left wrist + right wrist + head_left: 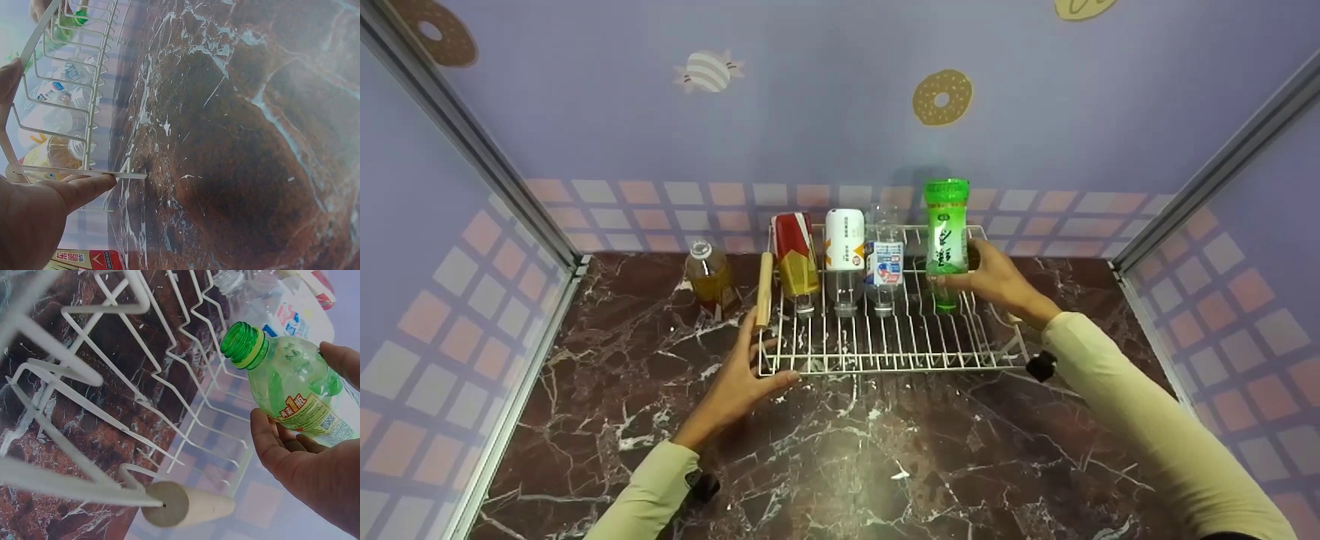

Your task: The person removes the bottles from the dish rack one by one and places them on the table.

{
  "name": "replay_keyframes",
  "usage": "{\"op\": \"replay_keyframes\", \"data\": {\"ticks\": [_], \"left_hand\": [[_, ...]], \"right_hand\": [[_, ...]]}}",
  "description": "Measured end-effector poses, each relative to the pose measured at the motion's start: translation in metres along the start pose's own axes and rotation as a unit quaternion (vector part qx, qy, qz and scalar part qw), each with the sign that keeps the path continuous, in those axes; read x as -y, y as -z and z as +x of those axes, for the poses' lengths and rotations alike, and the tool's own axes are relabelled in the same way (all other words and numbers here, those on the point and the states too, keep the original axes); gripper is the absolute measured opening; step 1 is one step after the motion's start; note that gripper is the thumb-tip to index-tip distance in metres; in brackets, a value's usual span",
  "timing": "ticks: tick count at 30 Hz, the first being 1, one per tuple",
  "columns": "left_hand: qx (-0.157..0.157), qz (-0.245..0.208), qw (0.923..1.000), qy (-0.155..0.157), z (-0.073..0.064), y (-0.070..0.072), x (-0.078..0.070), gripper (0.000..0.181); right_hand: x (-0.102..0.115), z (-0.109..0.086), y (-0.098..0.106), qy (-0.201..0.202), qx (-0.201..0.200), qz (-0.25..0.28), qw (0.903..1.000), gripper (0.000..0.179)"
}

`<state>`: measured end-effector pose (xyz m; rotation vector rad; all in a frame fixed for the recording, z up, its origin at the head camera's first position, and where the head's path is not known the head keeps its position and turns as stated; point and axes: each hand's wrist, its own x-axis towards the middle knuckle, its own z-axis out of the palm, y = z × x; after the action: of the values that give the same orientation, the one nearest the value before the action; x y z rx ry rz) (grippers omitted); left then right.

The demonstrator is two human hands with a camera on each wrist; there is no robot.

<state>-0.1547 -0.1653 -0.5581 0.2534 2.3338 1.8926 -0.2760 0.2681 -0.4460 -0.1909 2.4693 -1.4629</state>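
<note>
My right hand (997, 281) grips a green plastic bottle (947, 229) turned neck down, at the right end of a white wire rack (885, 364). In the right wrist view the uncapped green neck (244, 346) shows close to the wires, fingers and thumb around the body. My left hand (746, 382) holds the rack's front left corner, below a wooden handle (764, 289). Three other bottles lean neck down in the rack: a red and yellow bottle (795, 255), a white-labelled bottle (845, 240) and a clear bottle with a blue and white label (885, 262).
A bottle with yellowish contents or label (711, 281) stands upright left of the rack on the dark marbled surface (840, 450). A second wooden handle (191, 503) is at the rack's right end. Patterned walls (825, 112) enclose the back and both sides.
</note>
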Motion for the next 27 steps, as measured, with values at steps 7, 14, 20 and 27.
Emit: {"op": "replay_keyframes", "data": {"ticks": [7,14,20,27], "left_hand": [[0.002,0.006,1.0,0.005,-0.001,0.0,-0.001,0.13],[-0.003,0.002,1.0,0.0,0.001,0.001,0.0,0.132],[0.0,-0.006,1.0,-0.002,0.0,0.002,0.001,0.13],[0.003,-0.002,1.0,-0.004,0.001,0.002,0.001,0.128]], "right_hand": [[-0.001,-0.023,0.009,0.019,-0.015,-0.052,0.9984,0.1],[0.0,-0.04,0.011,0.037,-0.015,-0.072,0.9966,0.105],[0.004,-0.048,0.007,0.045,-0.004,-0.043,0.9981,0.1],[0.009,-0.058,0.003,0.086,-0.012,-0.051,0.995,0.091]]}}
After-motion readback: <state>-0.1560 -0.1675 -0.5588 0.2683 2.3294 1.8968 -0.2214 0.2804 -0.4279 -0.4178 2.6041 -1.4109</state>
